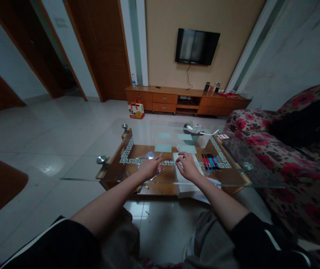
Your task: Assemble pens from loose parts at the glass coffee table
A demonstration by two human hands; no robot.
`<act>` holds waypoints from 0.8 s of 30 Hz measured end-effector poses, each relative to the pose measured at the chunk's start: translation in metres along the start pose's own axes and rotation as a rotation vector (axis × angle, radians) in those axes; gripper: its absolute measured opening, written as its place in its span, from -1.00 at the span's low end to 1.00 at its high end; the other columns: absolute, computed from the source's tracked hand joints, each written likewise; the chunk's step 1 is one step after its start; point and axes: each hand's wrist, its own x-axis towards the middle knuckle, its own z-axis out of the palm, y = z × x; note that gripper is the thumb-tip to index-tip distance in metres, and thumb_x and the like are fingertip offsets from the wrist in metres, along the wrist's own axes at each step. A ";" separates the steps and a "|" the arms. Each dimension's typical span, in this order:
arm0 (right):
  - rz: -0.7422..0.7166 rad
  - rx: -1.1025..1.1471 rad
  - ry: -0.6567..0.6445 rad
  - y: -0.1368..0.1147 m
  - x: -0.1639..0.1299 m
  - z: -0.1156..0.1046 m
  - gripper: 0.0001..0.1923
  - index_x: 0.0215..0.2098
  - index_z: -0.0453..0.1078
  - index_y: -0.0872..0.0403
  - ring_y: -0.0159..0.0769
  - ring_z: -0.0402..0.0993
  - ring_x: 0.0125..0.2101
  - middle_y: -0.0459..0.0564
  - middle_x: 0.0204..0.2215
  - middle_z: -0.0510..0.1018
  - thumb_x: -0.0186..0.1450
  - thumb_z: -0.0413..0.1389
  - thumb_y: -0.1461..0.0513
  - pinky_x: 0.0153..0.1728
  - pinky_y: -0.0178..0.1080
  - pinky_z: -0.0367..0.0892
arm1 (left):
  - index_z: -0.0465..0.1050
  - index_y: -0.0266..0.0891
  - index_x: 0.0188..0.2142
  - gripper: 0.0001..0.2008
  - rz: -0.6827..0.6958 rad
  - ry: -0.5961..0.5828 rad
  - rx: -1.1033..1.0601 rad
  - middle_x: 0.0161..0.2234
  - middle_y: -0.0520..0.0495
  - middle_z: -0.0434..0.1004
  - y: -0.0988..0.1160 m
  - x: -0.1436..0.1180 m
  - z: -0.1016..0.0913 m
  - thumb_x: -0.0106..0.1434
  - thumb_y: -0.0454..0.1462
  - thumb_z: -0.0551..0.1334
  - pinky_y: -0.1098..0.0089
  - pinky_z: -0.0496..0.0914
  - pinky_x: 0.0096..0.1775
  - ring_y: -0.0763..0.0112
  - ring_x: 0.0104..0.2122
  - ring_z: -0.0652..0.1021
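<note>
Left hand [150, 167] gripping clear plastic bag [145, 158] on glass coffee table [115, 149]; right hand [187, 166] pressed flat, fingers loose, on white paper [186, 183], beside markers [210, 163].

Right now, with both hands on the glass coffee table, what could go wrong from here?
The white paper under the right hand hangs over the near table edge, so a nudge might slide it to the floor. The pens lie loose just beside that hand; a sideways sweep could roll them off. The left hand rests on a clear plastic bag that may slip on the glass table.
</note>
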 end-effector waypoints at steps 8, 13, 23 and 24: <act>0.045 -0.123 -0.024 -0.001 0.000 0.001 -0.89 -0.22 0.45 0.04 -0.02 0.19 0.03 0.13 0.07 0.32 0.35 0.08 0.24 0.00 -0.04 0.17 | 0.32 -0.14 0.13 -0.54 -0.116 0.010 -0.146 0.04 -0.21 0.40 -0.003 0.003 0.001 0.27 -0.47 0.09 0.27 0.37 0.02 0.22 -0.01 0.49; 0.066 -0.203 -0.083 -0.001 0.000 0.004 -0.86 -0.19 0.47 0.03 0.00 0.16 0.05 0.13 0.11 0.30 0.35 0.08 0.22 -0.03 -0.04 0.15 | 0.30 -0.20 0.14 -0.51 -0.083 -0.010 -0.244 0.06 -0.23 0.38 -0.005 0.005 0.006 0.21 -0.48 0.14 0.26 0.32 0.09 0.22 0.05 0.46; 0.071 -0.281 -0.151 0.002 0.002 0.012 -0.84 -0.18 0.50 0.03 0.02 0.15 0.07 0.14 0.15 0.28 0.34 0.08 0.23 -0.03 -0.02 0.12 | 0.22 -0.25 0.19 -0.46 0.006 0.018 -0.273 0.07 -0.25 0.37 -0.012 0.004 0.016 0.20 -0.42 0.16 0.24 0.32 0.12 0.18 0.08 0.43; 0.066 -0.273 -0.150 0.002 0.002 0.013 -0.85 -0.19 0.50 0.03 0.03 0.15 0.07 0.15 0.14 0.29 0.33 0.09 0.24 -0.03 -0.01 0.12 | 0.20 -0.24 0.21 -0.43 0.015 0.015 -0.275 0.08 -0.25 0.36 -0.013 0.004 0.016 0.19 -0.41 0.18 0.23 0.33 0.11 0.18 0.08 0.43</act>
